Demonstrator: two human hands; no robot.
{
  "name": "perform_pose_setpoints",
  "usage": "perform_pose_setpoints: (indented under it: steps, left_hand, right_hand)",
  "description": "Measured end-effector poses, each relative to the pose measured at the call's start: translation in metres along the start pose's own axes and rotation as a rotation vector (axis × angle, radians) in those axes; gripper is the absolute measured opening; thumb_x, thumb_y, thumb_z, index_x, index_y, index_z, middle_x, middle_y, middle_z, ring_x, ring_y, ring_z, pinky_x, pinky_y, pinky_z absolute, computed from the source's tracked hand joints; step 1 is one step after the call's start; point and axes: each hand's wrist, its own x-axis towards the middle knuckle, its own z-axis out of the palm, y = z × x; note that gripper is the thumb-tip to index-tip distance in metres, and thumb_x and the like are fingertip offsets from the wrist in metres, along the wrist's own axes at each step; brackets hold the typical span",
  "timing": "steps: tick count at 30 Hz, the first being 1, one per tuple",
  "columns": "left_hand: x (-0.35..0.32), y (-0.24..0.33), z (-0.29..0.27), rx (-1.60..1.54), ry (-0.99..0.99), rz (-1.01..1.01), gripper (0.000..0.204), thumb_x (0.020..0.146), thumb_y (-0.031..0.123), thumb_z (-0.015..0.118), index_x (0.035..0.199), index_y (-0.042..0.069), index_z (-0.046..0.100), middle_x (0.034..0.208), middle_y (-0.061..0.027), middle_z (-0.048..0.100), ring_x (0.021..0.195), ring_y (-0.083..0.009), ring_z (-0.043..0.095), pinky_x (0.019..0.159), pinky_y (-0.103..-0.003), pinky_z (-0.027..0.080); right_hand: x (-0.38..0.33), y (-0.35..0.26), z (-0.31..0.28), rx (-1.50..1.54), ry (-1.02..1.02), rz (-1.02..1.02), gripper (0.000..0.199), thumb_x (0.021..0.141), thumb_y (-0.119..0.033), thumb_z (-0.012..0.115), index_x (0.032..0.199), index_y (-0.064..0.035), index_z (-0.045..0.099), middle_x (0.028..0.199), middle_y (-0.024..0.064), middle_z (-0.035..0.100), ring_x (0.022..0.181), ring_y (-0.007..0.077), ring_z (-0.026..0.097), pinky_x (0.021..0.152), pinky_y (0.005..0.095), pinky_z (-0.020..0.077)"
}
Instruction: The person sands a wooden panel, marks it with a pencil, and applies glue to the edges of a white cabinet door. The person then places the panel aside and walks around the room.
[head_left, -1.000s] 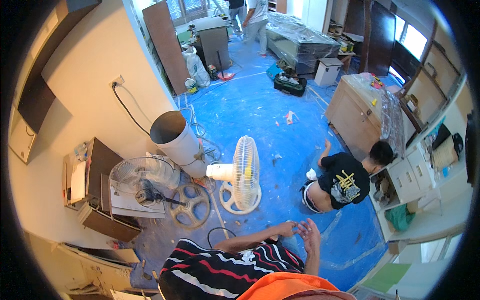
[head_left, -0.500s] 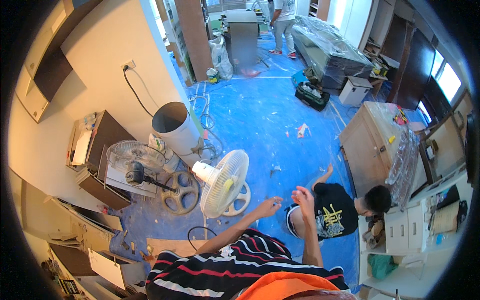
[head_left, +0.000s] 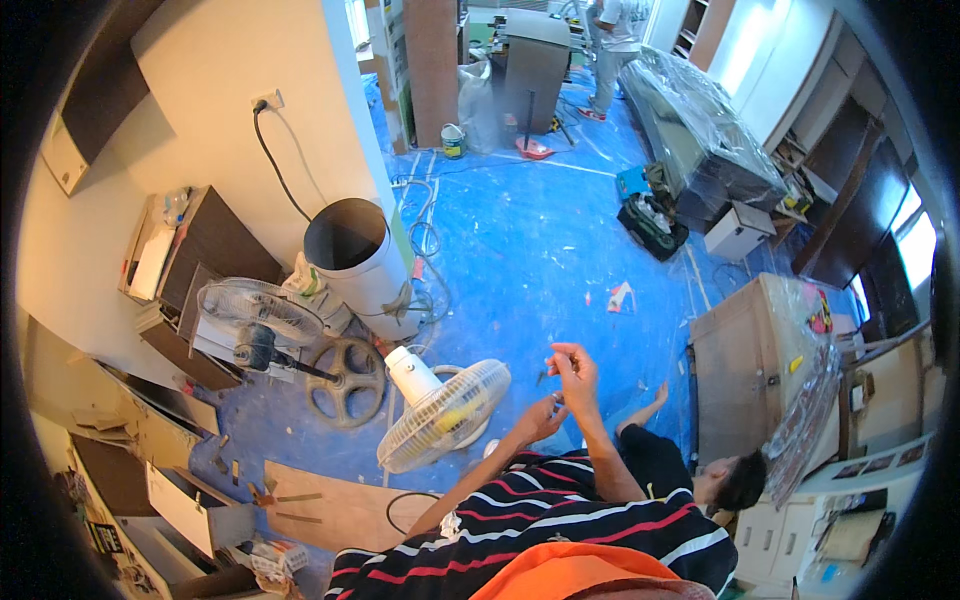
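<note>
My left hand (head_left: 541, 416) and my right hand (head_left: 573, 366) are raised close together in front of my striped shirt, high above the floor. The right hand is a little above the left, its fingertips pinched together. The left hand's fingers are curled just below it. Whether either hand holds something small is too fine to tell. Below the hands, on the blue floor sheet (head_left: 520, 250), stands a white pedestal fan (head_left: 441, 411), tilted.
A person in a black shirt (head_left: 662, 462) crouches beside a plastic-wrapped wooden cabinet (head_left: 745, 370). At left are a black fan (head_left: 256, 318) on a wheel base, a wide white tube (head_left: 357, 262), cables and a wood board (head_left: 330, 508). Another person (head_left: 616, 40) stands far off.
Both hands have lifted away from my chest and the right one has risen above the left. The view has swung, bringing the fans and the crouching person nearer.
</note>
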Motion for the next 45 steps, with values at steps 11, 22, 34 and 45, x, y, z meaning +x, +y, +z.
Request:
perform_pose_setpoints:
  steps: [11,22,34,45]
  left_hand:
    - [0.144,-0.05,-0.01,-0.073,0.087,0.037,0.035,0.098,0.029,0.059,0.114,-0.002,0.062,0.103,-0.0291,0.068,0.096,-0.0421,0.067,0.081,-0.05,0.051]
    - [0.405,-0.008,-0.091,-0.141,0.447,-0.088,0.035,0.098,0.026,0.058,0.125,0.003,0.059,0.106,-0.0254,0.069,0.095,-0.0381,0.069,0.084,-0.046,0.053]
    - [0.543,0.044,-0.238,-0.096,0.475,-0.174,0.036,0.102,0.028,0.056,0.127,0.004,0.061,0.118,-0.0186,0.069,0.105,-0.0316,0.068,0.092,-0.043,0.052]
    - [0.718,0.003,-0.443,0.045,0.313,-0.085,0.037,0.102,0.028,0.053,0.127,0.003,0.062,0.121,-0.0199,0.068,0.111,-0.0337,0.066,0.096,-0.044,0.051]
  right_hand:
    - [0.179,-0.007,0.032,-0.205,-0.402,-0.099,0.018,0.098,-0.01,0.061,0.113,-0.0052,0.07,0.084,0.0048,0.069,0.078,0.0121,0.067,0.069,0.0279,0.0525]
    - [0.461,-0.002,-0.077,-0.362,-0.499,-0.115,0.02,0.096,-0.009,0.061,0.115,-0.0036,0.067,0.083,0.0068,0.069,0.073,0.0121,0.066,0.066,0.0277,0.052]
    - [0.661,-0.034,-0.066,-0.203,-0.342,-0.178,0.023,0.097,-0.011,0.063,0.118,-0.0025,0.065,0.084,0.0064,0.066,0.072,0.012,0.064,0.067,0.027,0.052]
    - [0.855,-0.009,0.035,-0.411,-0.38,-0.129,0.025,0.097,-0.012,0.063,0.119,-0.0006,0.066,0.087,0.0082,0.068,0.076,0.0152,0.065,0.07,0.0306,0.0529]
